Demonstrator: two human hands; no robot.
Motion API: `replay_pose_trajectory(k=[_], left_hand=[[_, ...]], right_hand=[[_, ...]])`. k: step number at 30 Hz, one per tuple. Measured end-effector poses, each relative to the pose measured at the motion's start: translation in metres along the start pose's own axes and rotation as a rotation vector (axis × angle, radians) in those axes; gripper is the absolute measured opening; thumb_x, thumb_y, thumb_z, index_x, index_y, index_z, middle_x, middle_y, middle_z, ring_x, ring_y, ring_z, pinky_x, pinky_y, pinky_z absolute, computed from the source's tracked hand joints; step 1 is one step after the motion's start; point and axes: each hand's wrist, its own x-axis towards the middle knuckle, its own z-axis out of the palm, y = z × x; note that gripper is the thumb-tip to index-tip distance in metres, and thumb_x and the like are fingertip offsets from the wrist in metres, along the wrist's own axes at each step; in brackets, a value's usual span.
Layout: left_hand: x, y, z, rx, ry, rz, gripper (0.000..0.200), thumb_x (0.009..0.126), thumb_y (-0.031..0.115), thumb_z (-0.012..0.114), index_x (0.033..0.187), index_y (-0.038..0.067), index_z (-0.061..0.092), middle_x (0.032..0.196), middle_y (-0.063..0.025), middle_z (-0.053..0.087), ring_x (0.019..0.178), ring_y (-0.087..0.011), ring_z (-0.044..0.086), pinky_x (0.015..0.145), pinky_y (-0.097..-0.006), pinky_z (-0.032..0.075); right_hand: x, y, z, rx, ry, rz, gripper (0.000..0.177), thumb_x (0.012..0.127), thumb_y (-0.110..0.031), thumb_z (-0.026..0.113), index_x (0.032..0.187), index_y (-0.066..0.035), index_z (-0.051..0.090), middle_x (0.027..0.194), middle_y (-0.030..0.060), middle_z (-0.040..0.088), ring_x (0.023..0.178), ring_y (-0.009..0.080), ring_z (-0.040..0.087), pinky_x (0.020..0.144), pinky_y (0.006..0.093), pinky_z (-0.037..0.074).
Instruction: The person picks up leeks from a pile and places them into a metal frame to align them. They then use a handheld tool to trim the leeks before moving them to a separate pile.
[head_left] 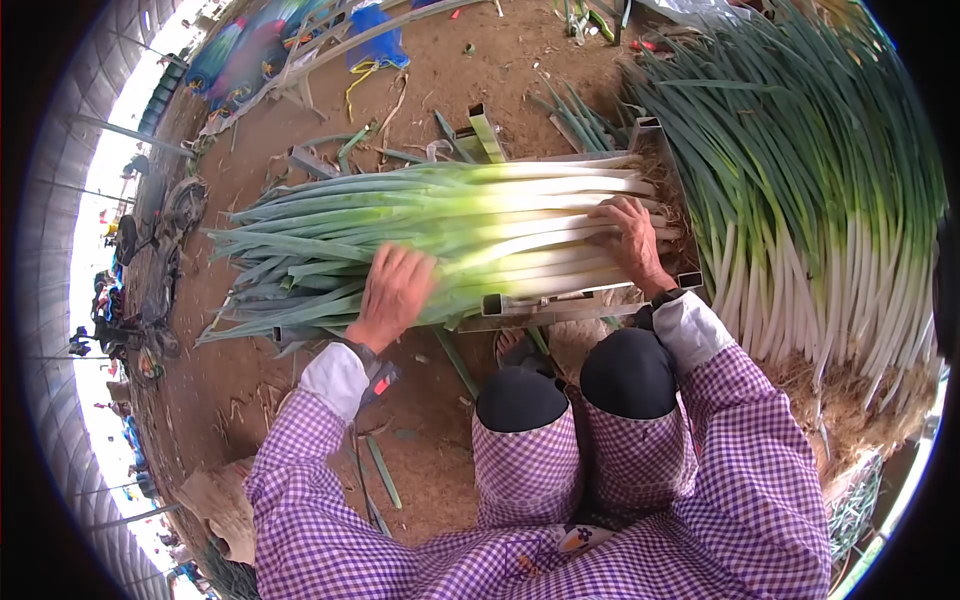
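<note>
A thick layer of long green onions [520, 215] lies sideways in a low metal frame [540, 303], with leaves to the left and white stalks and roots to the right. My left hand [395, 290] is on the near side of the green leaves, slightly smeared by motion, its fingers extended over them. Over the white stalks near the root ends is my right hand [632, 243], its fingers bent around some of them. The fingertips of both hands are partly hidden among the onions.
To the right stands a large heap of green onions [800, 180], roots toward me. A blue bag [377, 40] with a yellow string lies beyond the frame. Loose leaves are scattered on the dirt floor [440, 75]. My knees [627, 373] are just below the frame.
</note>
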Motion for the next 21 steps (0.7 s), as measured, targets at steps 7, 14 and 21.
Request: replay_pose_trajectory(k=[7,14,21], left_hand=[[0.025,-0.020,0.010,-0.118,0.053,-0.162,0.034,0.073,0.017,0.082,0.103,0.007,0.069,0.144,-0.0171,0.047,0.134,-0.0391,0.044,0.111,-0.0517,0.033],[0.052,-0.032,-0.010,-0.017,-0.112,-0.352,0.116,0.058,0.039,0.091,0.155,0.014,0.033,0.164,-0.0153,0.026,0.153,-0.0351,0.021,0.122,-0.0597,0.014],[0.055,-0.050,-0.009,0.044,-0.386,-0.358,0.116,0.065,0.060,0.084,0.157,0.010,0.034,0.152,-0.0178,0.040,0.145,-0.0360,0.032,0.121,-0.0591,0.019]], right_hand=[[0.002,0.004,0.004,-0.007,0.021,0.024,0.033,0.072,-0.008,0.074,0.105,-0.012,0.071,0.109,0.0085,0.065,0.116,0.0338,0.055,0.101,0.0463,0.043],[0.003,0.002,0.003,0.005,0.017,0.048,0.033,0.072,-0.008,0.075,0.105,-0.012,0.071,0.110,0.0075,0.066,0.114,0.0344,0.056,0.102,0.0464,0.044],[0.005,0.002,0.003,0.026,0.010,0.050,0.033,0.073,-0.009,0.077,0.105,-0.013,0.071,0.109,0.0072,0.066,0.115,0.0341,0.056,0.102,0.0462,0.044]])
